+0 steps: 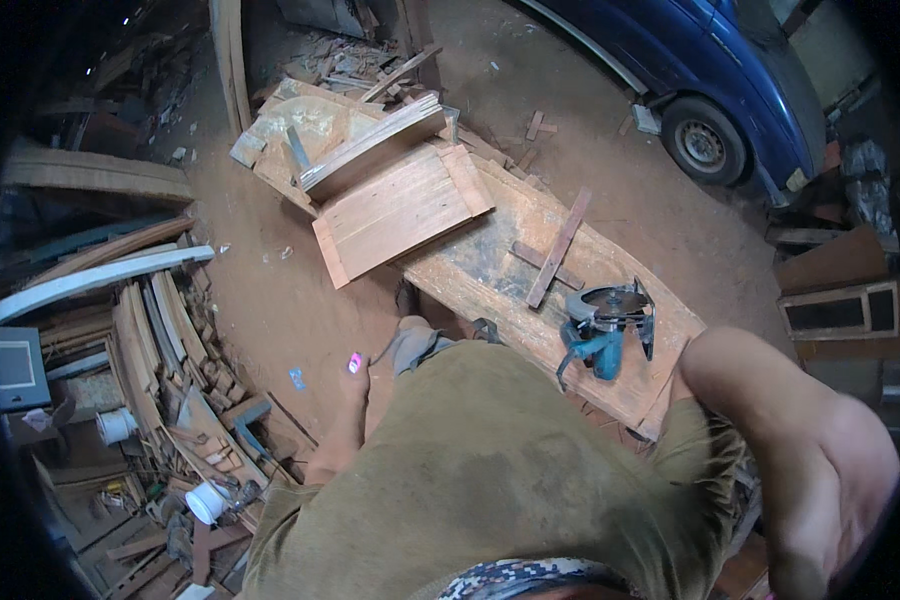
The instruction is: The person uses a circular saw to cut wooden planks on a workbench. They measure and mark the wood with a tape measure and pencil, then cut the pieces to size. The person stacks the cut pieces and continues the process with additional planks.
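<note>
My left hand (361, 382) hangs low beside my body, closed round a small pink-and-white thing (355, 361) too small to name. My right arm is bent and raised close to the camera at the right. Its hand (863, 475) is near the lower right rim, blurred, with the fingers hidden. In front of me, a teal circular saw (600, 345) rests on a long, worn wooden workbench (660, 330). Two dark wood strips (560, 250) lie crossed beyond it. Farther left on the bench is a flat wooden panel (405, 215), with stacked boards (375, 145) behind it.
A blue vehicle (660, 50) stands at the far right, its wheel (705, 142) on the dirt floor. Piled timber (160, 340) and white buckets (208, 502) crowd the left. Wood scraps (350, 65) lie beyond the bench. A framed panel (840, 312) leans at the right.
</note>
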Action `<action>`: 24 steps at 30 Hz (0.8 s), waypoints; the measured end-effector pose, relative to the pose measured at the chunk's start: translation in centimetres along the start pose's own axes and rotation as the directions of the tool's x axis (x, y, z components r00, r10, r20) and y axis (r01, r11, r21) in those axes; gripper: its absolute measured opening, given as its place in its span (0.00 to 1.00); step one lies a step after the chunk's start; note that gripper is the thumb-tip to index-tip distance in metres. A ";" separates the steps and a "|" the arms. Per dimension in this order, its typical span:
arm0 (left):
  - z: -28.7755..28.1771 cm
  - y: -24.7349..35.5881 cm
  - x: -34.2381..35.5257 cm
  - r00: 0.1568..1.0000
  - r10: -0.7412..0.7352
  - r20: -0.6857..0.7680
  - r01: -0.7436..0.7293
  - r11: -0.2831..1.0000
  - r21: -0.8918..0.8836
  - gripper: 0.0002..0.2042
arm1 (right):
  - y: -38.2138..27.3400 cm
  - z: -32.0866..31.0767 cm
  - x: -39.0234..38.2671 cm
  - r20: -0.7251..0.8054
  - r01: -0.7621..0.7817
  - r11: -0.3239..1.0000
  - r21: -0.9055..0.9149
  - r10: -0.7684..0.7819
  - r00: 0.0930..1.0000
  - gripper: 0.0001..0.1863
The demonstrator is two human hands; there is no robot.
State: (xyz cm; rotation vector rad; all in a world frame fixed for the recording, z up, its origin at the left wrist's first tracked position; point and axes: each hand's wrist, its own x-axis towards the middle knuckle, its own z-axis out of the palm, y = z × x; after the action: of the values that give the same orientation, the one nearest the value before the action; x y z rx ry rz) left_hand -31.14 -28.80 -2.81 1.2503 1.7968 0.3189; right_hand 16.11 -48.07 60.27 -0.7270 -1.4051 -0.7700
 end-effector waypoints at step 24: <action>4.5 28.1 13.1 0.869 0.305 0.389 -0.323 0.946 -0.020 0.28 | 5.1 14.9 -58.9 0.103 -0.573 -0.770 -0.282 0.570 -0.816 0.15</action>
State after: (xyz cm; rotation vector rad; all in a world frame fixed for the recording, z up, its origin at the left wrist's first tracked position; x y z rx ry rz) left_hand -11.40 -6.07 5.74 1.5234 1.2676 0.1924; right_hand 10.91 -30.75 2.09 -1.8131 0.0353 1.3762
